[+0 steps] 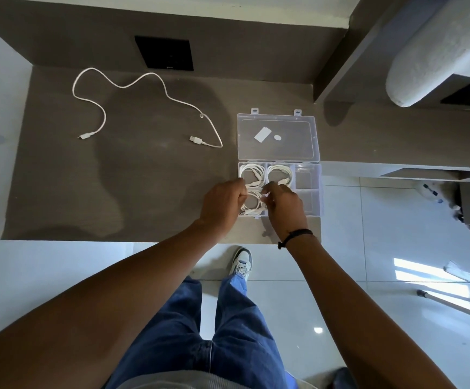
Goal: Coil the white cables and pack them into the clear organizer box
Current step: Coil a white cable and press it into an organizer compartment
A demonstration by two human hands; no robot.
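The clear organizer box (308, 189) lies open near the table's front right corner, its lid (277, 136) folded back flat. Two coiled white cables fill the far compartments, one on the left (252, 172) and one beside it (280, 171). A third coiled cable (253, 204) sits in the near left compartment, pinched between my left hand (224, 204) and my right hand (283, 206), both curled over it. One loose white cable (144, 80) sprawls uncoiled across the table's left half, with its USB plug (196, 139) pointing left.
The brown table (144, 178) has a black square panel (165, 53) at the back. The box's right compartments hold nothing. A grey padded shape (439, 46) overhangs at upper right. White floor tiles, my shoe (241, 262) and a stick (453, 304) lie below.
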